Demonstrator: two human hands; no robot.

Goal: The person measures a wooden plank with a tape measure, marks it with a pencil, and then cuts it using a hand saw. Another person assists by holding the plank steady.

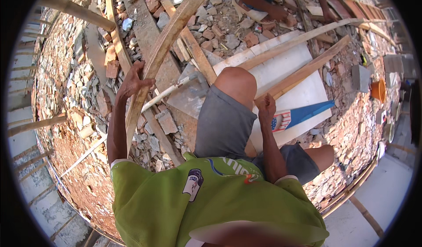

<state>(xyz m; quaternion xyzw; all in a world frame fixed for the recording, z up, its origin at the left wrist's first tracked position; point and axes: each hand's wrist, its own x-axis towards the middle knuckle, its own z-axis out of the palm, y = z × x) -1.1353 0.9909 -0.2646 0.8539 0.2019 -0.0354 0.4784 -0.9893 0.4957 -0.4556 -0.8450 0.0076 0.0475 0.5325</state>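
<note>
A long wooden plank (pixel 172 32) slants from beside my left forearm up to the far middle. My left hand (pixel 137 81) is closed round it, thumb and fingers across its face. My right hand (pixel 266 106) is closed in a fist just right of my bent knee, against the near end of a wooden beam (pixel 303 68). What lies inside that fist is hidden. Under the beam is a white sheet (pixel 303 93), with a blue pointed strip (pixel 310 113) lying on it beside my right wrist.
Broken bricks and rubble (pixel 90 176) cover the ground. More wooden boards (pixel 114 32) lie at far left, with a pale pole (pixel 169 91) near the plank. Another person's hand (pixel 279 14) is low over the rubble at the far side. An orange bucket (pixel 378 90) stands at right.
</note>
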